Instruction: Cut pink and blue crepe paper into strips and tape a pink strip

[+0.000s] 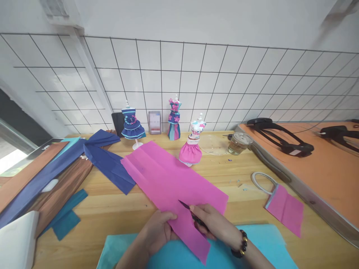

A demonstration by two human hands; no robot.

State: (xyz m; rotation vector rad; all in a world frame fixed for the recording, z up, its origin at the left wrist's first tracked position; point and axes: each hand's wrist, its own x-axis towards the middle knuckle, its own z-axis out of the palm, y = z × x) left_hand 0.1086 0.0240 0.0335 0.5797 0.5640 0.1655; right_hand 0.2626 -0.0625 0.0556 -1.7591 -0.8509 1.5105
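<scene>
A large sheet of pink crepe paper (pixel 171 179) slants across the wooden table in front of me. My left hand (pixel 157 232) is closed on its near left edge, thumb on top and fingers underneath. In my right hand (pixel 210 220) is a pair of dark scissors (pixel 185 205), its blades on the paper and pointing up and left. Near my right hand the sheet is partly cut, and a strip hangs down between both hands. Beneath them lies a light blue sheet (pixel 260 239). A beaded bracelet (pixel 241 244) circles my right wrist.
Small dress forms in a blue dress (pixel 131 123), a multicoloured dress (pixel 174 118) and a pink skirt (pixel 190 152) stand at the back. A glass (pixel 239 144) is right of them. Blue crepe strips (pixel 110 164) lie left, a pink piece with a white loop (pixel 286 209) right.
</scene>
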